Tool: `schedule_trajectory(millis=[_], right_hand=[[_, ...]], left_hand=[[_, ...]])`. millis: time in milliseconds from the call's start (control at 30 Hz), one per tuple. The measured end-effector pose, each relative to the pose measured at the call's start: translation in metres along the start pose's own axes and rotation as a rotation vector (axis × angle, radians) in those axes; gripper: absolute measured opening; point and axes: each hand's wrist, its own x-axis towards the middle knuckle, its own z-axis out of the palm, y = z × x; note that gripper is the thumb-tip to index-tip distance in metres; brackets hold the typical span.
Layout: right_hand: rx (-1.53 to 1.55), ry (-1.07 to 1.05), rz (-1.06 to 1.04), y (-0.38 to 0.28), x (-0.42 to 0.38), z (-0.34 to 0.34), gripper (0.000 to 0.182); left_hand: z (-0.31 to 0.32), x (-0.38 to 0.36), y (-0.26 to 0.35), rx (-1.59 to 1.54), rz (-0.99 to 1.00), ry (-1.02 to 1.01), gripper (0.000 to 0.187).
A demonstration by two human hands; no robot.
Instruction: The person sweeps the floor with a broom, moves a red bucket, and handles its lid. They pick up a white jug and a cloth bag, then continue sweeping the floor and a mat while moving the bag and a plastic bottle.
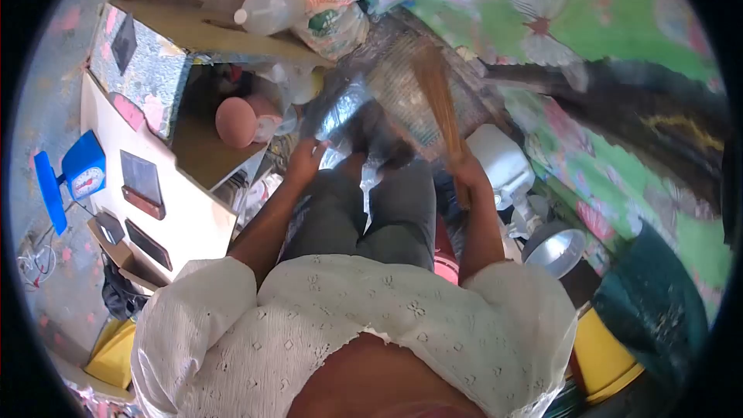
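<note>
My right hand [467,170] is closed round the lower part of a stick broom [436,93], a bundle of thin brown sticks that fans out away from me and is smeared by motion. On the other side, my left hand [306,156] has its fingers closed at the edge of a shiny, see-through grey plastic sheet or bag [340,112]; its exact shape is blurred. Between the hands, a dark blurred patch lies beyond my knees, with a strip of crinkled clear plastic [368,178] hanging over my trousers. A worn woven-looking surface [418,120] lies under the broom.
An open cabinet [197,224] on its side at left holds a pink cup [236,122]. Behind it are a plastic bottle [267,12] and a plastic bag [329,15]. At right are a white container [499,159], a metal bowl [553,248] and green butterfly cloth [619,15]. A blue scale [83,166] stands far left.
</note>
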Motion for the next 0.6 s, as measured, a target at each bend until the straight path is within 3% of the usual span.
schedule_trajectory(millis=[33, 100, 133, 167, 200, 267, 300, 333, 367, 400, 467, 533, 567, 600], right_hand=[[0.141, -0.03, 0.053, 0.035, 0.05, 0.017, 0.07], [-0.155, -0.198, -0.009, -0.008, 0.067, 0.072, 0.06], [-0.197, -0.237, 0.006, 0.049, 0.12, 0.111, 0.06], [-0.714, -0.785, 0.404, 0.103, 0.164, 0.146, 0.049], [-0.734, -0.804, 0.406, 0.067, 0.134, 0.117, 0.049], [-0.365, -0.994, 0.25, -0.062, 0.079, 0.061, 0.051], [-0.387, -1.002, 0.246, -0.086, 0.069, 0.035, 0.051], [-0.179, -0.913, 0.028, -0.101, 0.065, 0.004, 0.052], [0.031, -0.824, -0.179, -0.106, 0.071, -0.016, 0.052], [0.007, -0.846, -0.178, -0.105, 0.091, -0.023, 0.052], [-0.022, -0.382, -0.277, -0.09, 0.138, -0.028, 0.044], [-0.377, -0.307, -0.062, -0.074, 0.18, 0.032, 0.041], [-0.393, -0.315, -0.073, -0.047, 0.203, 0.028, 0.041], [-0.596, -0.649, -0.027, -0.024, 0.195, 0.082, 0.045]], left_hand=[[0.008, -0.006, -0.01, -0.005, -0.031, 0.0, 0.033], [0.026, -0.01, -0.042, -0.066, -0.076, 0.058, 0.036], [0.038, -0.017, -0.061, -0.088, -0.233, -0.045, 0.036], [0.043, -0.021, -0.066, -0.043, -0.32, -0.057, 0.035], [0.045, -0.027, -0.064, -0.061, -0.365, -0.037, 0.036], [0.05, -0.036, -0.049, -0.125, -0.555, -0.047, 0.04], [0.056, -0.036, -0.043, -0.174, -0.692, -0.071, 0.042], [0.08, -0.05, -0.078, -0.106, -0.645, -0.124, 0.044], [0.08, -0.049, -0.056, -0.134, -0.661, -0.085, 0.043], [0.085, -0.046, -0.048, -0.128, -0.689, -0.078, 0.041], [0.11, -0.046, -0.049, -0.18, -0.716, -0.036, 0.035], [0.132, -0.038, -0.043, -0.304, -0.682, 0.046, 0.024], [0.131, -0.025, -0.03, -0.188, -0.583, 0.071, 0.021], [0.136, -0.013, -0.027, -0.14, -0.488, 0.114, 0.027]])
